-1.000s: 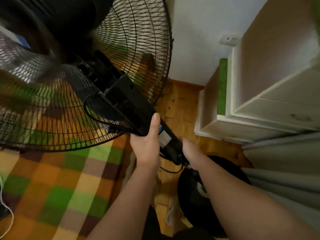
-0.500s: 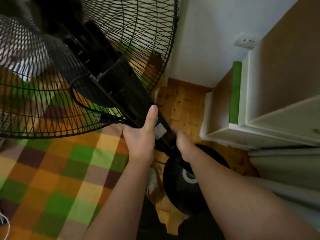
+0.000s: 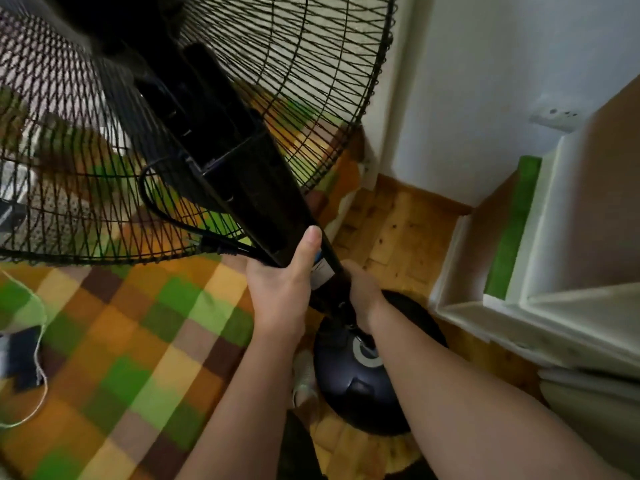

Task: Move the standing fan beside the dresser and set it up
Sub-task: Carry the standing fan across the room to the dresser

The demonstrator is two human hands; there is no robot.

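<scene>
Both the left hand (image 3: 284,292) and right hand (image 3: 362,289) grip the top-heavy black standing fan's (image 3: 221,140) rigid pole, beside the white wooden dresser (image 3: 554,271).

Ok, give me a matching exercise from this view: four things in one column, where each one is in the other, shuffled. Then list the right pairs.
Things:
1. left hand
2. right hand
3. fan base
4. wall socket

Places:
A. on the wooden floor, between the bed and the dresser
B. wrapped round the fan pole, thumb pointing up along it
C. on the white wall above the dresser
D. lower on the pole, just above the base

Pairs: 1-B, 2-D, 3-A, 4-C
</scene>
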